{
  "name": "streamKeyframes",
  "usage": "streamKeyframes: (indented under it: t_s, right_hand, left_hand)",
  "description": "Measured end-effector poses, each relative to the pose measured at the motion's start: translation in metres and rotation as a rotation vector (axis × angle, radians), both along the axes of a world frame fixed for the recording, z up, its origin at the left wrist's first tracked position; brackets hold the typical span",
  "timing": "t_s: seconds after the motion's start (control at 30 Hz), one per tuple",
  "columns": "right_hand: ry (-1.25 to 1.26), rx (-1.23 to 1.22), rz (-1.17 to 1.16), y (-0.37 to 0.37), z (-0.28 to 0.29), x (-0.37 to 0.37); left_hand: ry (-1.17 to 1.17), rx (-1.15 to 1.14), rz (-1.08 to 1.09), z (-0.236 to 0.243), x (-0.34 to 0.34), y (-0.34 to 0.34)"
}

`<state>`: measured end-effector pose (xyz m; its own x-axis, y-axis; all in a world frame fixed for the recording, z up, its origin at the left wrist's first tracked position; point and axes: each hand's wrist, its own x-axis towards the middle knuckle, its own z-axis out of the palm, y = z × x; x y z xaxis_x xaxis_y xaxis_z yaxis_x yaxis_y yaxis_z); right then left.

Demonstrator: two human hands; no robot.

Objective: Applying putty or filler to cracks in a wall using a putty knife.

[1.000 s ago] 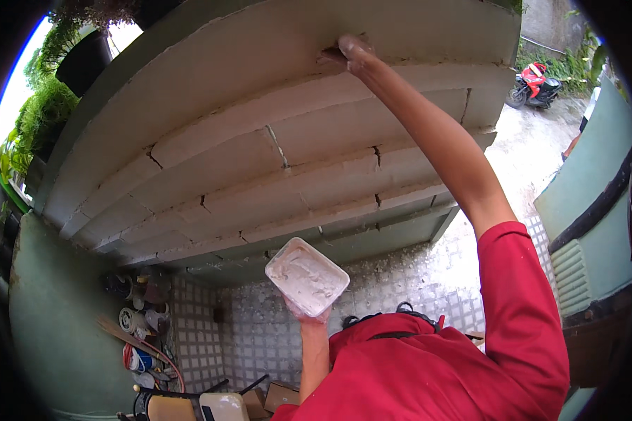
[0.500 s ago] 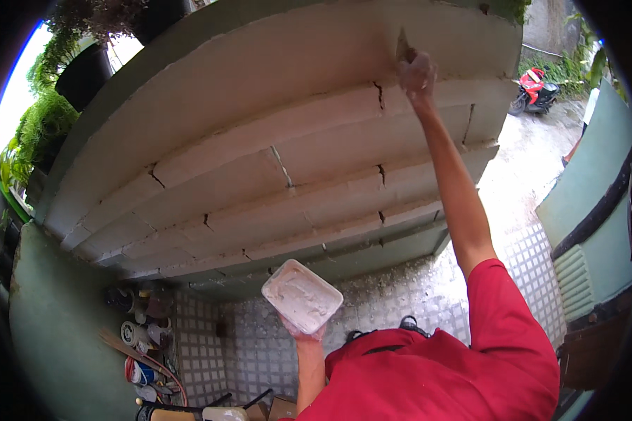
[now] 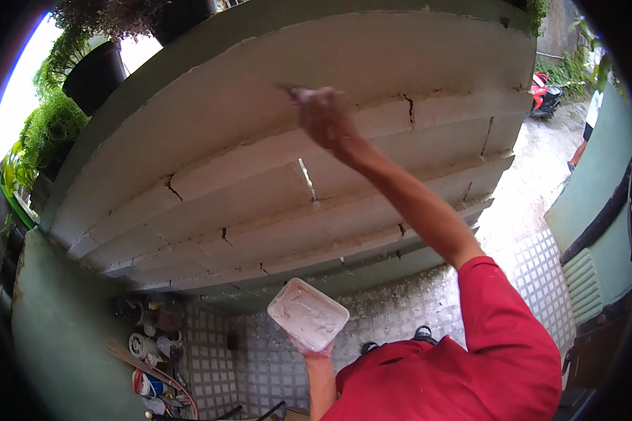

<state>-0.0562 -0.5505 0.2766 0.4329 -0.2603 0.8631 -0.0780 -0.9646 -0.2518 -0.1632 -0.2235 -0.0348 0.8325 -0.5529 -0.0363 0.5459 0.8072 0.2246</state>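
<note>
Held from below by my left hand [image 3: 312, 346], a white rectangular plastic tub [image 3: 309, 313] has pale, putty-like paste smeared inside it. My right hand [image 3: 325, 116], whitened with residue and blurred by motion, is closed around a small putty knife [image 3: 288, 88]. Its thin dark blade points left, at the upper band of the wall. The pale wall [image 3: 239, 95] curves across the view in stepped horizontal bands with dark cracks. A bright vertical gap [image 3: 307, 179] shows below my right hand. Whether the blade touches the wall is hard to tell.
Potted plants [image 3: 95, 76] stand along the wall's top at left. Several buckets and cans [image 3: 144, 345] crowd the floor at lower left. Patterned tiles [image 3: 260, 365] cover the floor. A red motorcycle [image 3: 544, 96] and a partly hidden person [image 3: 588, 133] are at far right.
My right hand has swept left and somewhat down across the wall with the putty knife. My left hand still holds the tub. The view has shifted slightly, and more of the person at right shows.
</note>
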Motion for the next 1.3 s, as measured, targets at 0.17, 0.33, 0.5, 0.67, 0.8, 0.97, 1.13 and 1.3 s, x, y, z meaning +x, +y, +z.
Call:
streamKeyframes:
  t_s: [0.17, 0.33, 0.5, 0.67, 0.8, 0.97, 1.13, 1.3]
  right_hand:
    - [-0.340, -0.287, -0.044, -0.065, 0.021, -0.026]
    - [-0.193, -0.379, -0.145, -0.090, -0.026, 0.006]
    - [-0.219, -0.324, -0.060, -0.081, -0.067, -0.004]
    - [-0.050, -0.281, 0.008, -0.055, -0.053, -0.039]
    - [-0.194, -0.300, -0.032, -0.062, -0.002, -0.047]
    - [-0.234, -0.492, -0.198, -0.093, -0.010, -0.011]
    - [0.055, -0.050, 0.086, -0.051, -0.037, -0.049]
    - [-0.445, 0.284, 0.012, -0.110, -0.013, -0.067]
  left_hand:
    - [0.039, 0.015, -0.020, 0.000, 0.013, 0.001]
    - [0.090, -0.008, -0.082, 0.000, 0.031, 0.001]
    - [0.015, 0.009, -0.058, 0.004, 0.039, -0.011]
    - [0.016, 0.014, -0.047, 0.004, 0.038, -0.009]
    - [0.047, -0.004, -0.055, 0.004, 0.038, -0.010]
    - [0.077, -0.022, -0.083, 0.004, 0.039, -0.019]
    - [0.047, 0.037, -0.052, -0.004, 0.043, -0.015]
    - [-0.035, 0.045, -0.084, 0.007, 0.046, -0.026]
